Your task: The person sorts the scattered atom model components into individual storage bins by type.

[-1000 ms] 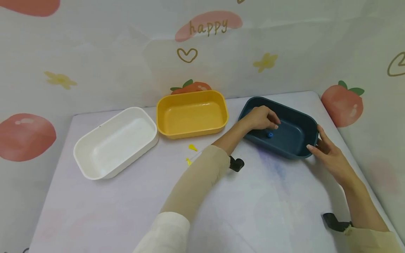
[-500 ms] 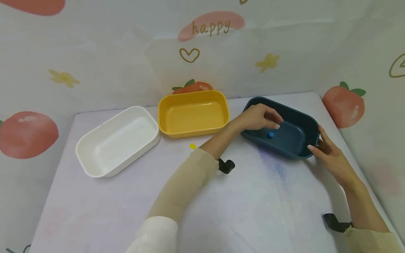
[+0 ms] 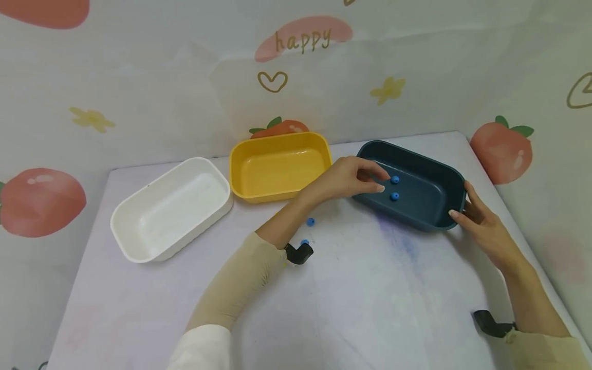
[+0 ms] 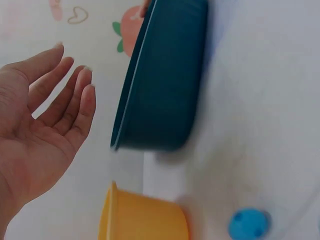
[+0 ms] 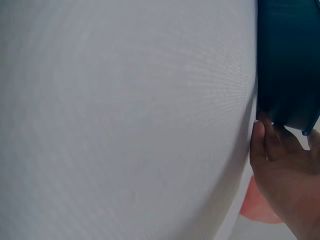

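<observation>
In the head view my left hand [image 3: 353, 177] hovers over the left end of a dark blue tub [image 3: 427, 192], fingers loosely bent and holding nothing. The left wrist view shows the same hand [image 4: 50, 105] with a gap between thumb and fingers, apart from the tub's wall [image 4: 162, 75]. Inside the tub lie a blue bead [image 3: 395, 180] and a second blue bead [image 3: 394, 196]. My right hand [image 3: 483, 231] holds the tub's right end, thumb at the near corner of the rim. Its fingers [image 5: 272, 145] are against the outer wall in the right wrist view.
A yellow tub [image 3: 282, 167] stands at the back middle, and a white tub [image 3: 171, 210] is to its left. Two more beads, a blue bead [image 3: 311, 222] and another blue bead [image 3: 304, 242], lie on the table [image 3: 361, 298] beside the left forearm.
My left hand has drawn back leftward from over the dark blue tub. A second bead in the tub and two on the table now show; the yellow bits are mostly covered. My right hand stays put.
</observation>
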The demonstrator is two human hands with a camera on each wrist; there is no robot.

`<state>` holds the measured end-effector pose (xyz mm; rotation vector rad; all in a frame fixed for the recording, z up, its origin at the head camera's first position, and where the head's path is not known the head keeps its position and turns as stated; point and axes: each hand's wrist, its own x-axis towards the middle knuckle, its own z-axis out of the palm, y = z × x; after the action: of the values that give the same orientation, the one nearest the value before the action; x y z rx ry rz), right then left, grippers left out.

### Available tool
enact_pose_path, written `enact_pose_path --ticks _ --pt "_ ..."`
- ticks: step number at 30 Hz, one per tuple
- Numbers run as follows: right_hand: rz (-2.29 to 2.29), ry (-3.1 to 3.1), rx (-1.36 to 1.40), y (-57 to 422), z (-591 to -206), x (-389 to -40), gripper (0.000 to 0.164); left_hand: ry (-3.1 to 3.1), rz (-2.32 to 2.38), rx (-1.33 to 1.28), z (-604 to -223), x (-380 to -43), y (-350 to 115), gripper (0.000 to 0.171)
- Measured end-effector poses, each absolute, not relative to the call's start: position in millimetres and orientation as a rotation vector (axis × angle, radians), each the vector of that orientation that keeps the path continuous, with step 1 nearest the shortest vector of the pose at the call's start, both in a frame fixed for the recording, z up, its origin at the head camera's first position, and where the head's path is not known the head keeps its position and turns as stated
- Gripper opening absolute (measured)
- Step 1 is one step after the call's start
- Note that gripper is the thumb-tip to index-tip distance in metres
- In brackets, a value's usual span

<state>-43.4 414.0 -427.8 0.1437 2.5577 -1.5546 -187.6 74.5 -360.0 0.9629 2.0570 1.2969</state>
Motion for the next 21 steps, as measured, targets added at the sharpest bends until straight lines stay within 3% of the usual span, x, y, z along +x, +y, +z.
enact_pose_path --ticks 21 --pt "-1.485 2.535 0.228 409 -420 -42 0.075 2.136 1.457 0.928 -370 -162 2 0.029"
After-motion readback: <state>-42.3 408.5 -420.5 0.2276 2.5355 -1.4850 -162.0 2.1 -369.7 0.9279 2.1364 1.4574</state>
